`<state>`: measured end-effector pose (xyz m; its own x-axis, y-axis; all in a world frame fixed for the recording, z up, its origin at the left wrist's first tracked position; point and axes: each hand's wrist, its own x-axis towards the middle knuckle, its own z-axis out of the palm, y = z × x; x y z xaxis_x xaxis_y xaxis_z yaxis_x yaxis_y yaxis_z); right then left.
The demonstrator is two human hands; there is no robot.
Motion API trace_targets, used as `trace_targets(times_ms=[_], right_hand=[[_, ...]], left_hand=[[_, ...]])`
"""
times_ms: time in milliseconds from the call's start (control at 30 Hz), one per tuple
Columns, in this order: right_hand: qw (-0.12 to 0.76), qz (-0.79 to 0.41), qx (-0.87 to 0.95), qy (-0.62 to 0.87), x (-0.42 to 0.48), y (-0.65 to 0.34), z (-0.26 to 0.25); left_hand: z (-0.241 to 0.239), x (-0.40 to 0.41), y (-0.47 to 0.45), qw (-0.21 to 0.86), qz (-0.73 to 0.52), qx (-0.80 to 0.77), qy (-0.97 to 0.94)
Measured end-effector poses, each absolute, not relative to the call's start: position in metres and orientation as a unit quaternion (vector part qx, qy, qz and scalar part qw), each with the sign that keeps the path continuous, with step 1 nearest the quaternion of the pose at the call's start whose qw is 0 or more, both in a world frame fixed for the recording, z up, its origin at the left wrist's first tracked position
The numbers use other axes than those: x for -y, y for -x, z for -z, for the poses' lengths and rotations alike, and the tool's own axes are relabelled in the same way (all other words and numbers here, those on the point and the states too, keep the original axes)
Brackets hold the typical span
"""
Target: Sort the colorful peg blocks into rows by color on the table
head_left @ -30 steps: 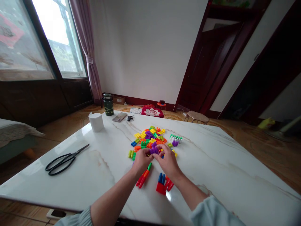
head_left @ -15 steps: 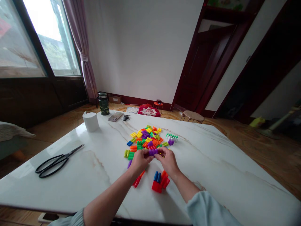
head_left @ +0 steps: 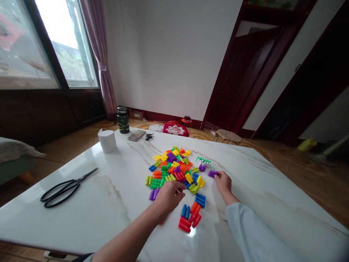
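A pile of coloured plastic bullet-shaped blocks [head_left: 174, 169] lies on the white marble table [head_left: 109, 196]. My right hand [head_left: 223, 182] is out to the right of the pile, its fingertips pinching a small purple block [head_left: 212, 173] against the tabletop. My left hand [head_left: 168, 197] hovers at the pile's near edge with fingers curled; what they hold, if anything, is hidden. A joined red, orange and blue cluster [head_left: 191, 216] sits just in front of my hands. A white and purple group [head_left: 203, 162] lies beyond the purple block.
Black scissors [head_left: 65, 187] lie at the left of the table. A white cylinder [head_left: 107, 141], a camouflage flask [head_left: 123, 119], a phone [head_left: 136, 135] and keys [head_left: 149, 137] stand along the far edge. A bed corner is at the left; a stool and cushion are on the floor beyond.
My hands have parted from the purple piece they held together. My right hand has carried a purple block out to the right and set it down; my left hand dropped toward the near edge.
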<state>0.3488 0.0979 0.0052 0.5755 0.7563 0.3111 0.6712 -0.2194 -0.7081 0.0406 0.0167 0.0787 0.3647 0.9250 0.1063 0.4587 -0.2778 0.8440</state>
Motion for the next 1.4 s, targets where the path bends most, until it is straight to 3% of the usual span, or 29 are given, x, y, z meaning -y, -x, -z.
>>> trace_targets(times_ms=[433,633,833,933,1000,1167,1400], right_hand=[[0.417,-0.048,0.461,0.782,-0.123,-0.334,-0.005],[0.481,-0.074,0.407,0.773,-0.108,-0.32,-0.027],[0.565,-0.179,0.345,0.727,-0.092,-0.273,-0.07],[0.668,-0.304,0.326,0.596,-0.066,-0.237,-0.104],[0.689,-0.356,0.331,0.538,-0.043,-0.22,-0.123],[0.591,-0.411,0.406,0.564,-0.011,-0.215,-0.128],[0.515,-0.31,0.491,0.63,-0.02,-0.232,-0.099]], left_hand=[[-0.089,-0.013,-0.039,0.362,-0.242,-0.485,-0.759],[-0.103,-0.032,-0.016,0.247,-0.185,-0.568,-0.763],[-0.107,-0.048,0.013,0.145,-0.134,-0.635,-0.747],[-0.104,-0.053,0.025,0.146,-0.108,-0.632,-0.753],[-0.101,-0.055,0.036,0.158,-0.086,-0.626,-0.759],[-0.094,-0.051,0.062,0.202,-0.026,-0.606,-0.769],[-0.085,-0.035,0.038,0.195,-0.012,-0.613,-0.765]])
